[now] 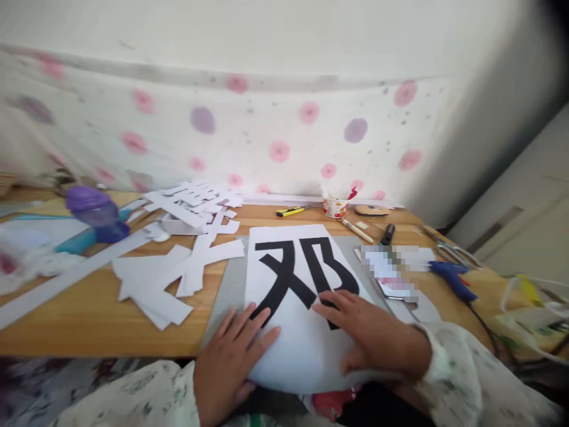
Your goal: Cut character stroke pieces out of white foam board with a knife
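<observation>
A white sheet of paper (293,356) lies in front of me, bearing a large black Chinese character (284,267). Under it shows a grey mat (229,296), and the sheet's near end bends over the table edge. My left hand (231,359) rests flat on the sheet's left edge, fingers spread, covering the tip of one black stroke. On the right part of the sheet lies my right hand (368,326), fingers stretched out over the character's right-hand stroke, thumb apart. Neither hand grips anything that I can see.
Cut white paper strips (155,279) are piled at left, beside a purple-lidded bottle (95,210). Toward the back are a yellow utility knife (291,211), a paper cup (335,207) and a pen (357,230). At right lie a phone (386,273), scissors (451,246) and a blue glue gun (454,280).
</observation>
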`<state>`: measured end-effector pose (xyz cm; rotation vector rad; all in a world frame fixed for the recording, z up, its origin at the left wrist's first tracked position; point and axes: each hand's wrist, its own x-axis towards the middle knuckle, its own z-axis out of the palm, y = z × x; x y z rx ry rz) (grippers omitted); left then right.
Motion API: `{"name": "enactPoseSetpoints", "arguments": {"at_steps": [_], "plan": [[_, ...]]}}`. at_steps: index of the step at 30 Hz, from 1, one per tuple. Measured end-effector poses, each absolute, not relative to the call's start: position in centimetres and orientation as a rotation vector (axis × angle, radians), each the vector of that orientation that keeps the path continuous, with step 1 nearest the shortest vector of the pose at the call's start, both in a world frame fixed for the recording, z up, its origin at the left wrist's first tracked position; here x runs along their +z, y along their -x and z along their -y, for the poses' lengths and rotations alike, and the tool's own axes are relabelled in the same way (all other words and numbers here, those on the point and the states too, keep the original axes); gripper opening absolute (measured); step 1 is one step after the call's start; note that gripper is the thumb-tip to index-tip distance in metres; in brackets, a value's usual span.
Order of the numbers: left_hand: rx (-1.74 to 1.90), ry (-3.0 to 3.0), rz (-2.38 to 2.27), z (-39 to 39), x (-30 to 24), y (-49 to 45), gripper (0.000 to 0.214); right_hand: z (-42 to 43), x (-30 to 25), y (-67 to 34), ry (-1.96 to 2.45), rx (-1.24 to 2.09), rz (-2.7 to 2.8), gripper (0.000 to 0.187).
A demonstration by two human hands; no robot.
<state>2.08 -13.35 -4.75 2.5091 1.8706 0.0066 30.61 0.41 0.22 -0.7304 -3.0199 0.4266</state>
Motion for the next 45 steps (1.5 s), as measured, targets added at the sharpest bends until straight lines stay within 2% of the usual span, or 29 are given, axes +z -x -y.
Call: {"name": "enactPoseSetpoints", "arguments": {"at_steps": [2,4,6,8,12,18,22,27,30,34,37,39,41,43,45], "plan": [[0.081,-2.434,-1.897,13.5,-3.1,0.8,0.088,1.9,-0.9,-29.5,0.685,0.409,3.087,0.111],[0.152,-2.336,-2.003,12.9,-0.9,4.6,0.071,3.5,-2.4,-29.0,0.693,0.373,3.087,0.11],[0.229,-2.106,-2.359,11.9,1.0,8.7,0.056,4.5,-4.1,-28.9,0.733,0.334,3.029,0.109],[0.168,-1.917,-2.574,10.8,2.0,12.3,0.056,4.8,-5.6,-29.2,0.775,0.289,2.953,0.11],[0.023,-1.775,-2.636,9.0,1.3,16.3,0.052,4.8,-7.2,-29.7,0.79,0.222,2.918,0.117],[0.007,-1.707,-2.633,7.9,0.6,17.5,0.04,5.1,-3.9,-29.3,0.911,0.29,2.999,0.102],[0.104,-1.789,-2.597,8.7,2.9,18.0,0.038,4.2,0.2,-28.8,1.061,0.401,2.911,0.09],[0.346,-2.158,-2.518,9.9,7.9,16.1,0.043,2.2,4.5,-26.7,0.92,0.22,2.635,0.068],[0.52,-2.601,-2.215,9.5,10.0,12.4,0.038,1.3,5.9,-25.0,0.872,0.114,2.488,0.069],[0.719,-2.994,-1.844,7.6,10.7,6.3,0.034,0.5,6.0,-24.1,0.956,0.093,2.455,0.083],[0.806,-3.057,-1.627,5.7,10.5,3.0,0.036,0.1,5.1,-24.4,1.143,0.075,2.454,0.069],[0.876,-2.969,-1.57,4.3,10.5,1.6,0.037,-0.4,4.5,-24.9,1.276,0.1,2.402,0.051],[1.08,-2.718,-1.569,3.1,10.6,0.9,0.042,-0.9,4.1,-25.4,1.371,0.148,2.336,0.04],[1.451,-2.149,-1.487,2.0,10.3,0.6,0.049,-1.6,3.8,-25.9,1.438,0.178,2.269,0.038],[1.662,-1.469,-1.286,1.2,9.6,0.3,0.048,-2.2,3.5,-26.2,1.487,0.191,2.203,0.038]]}}
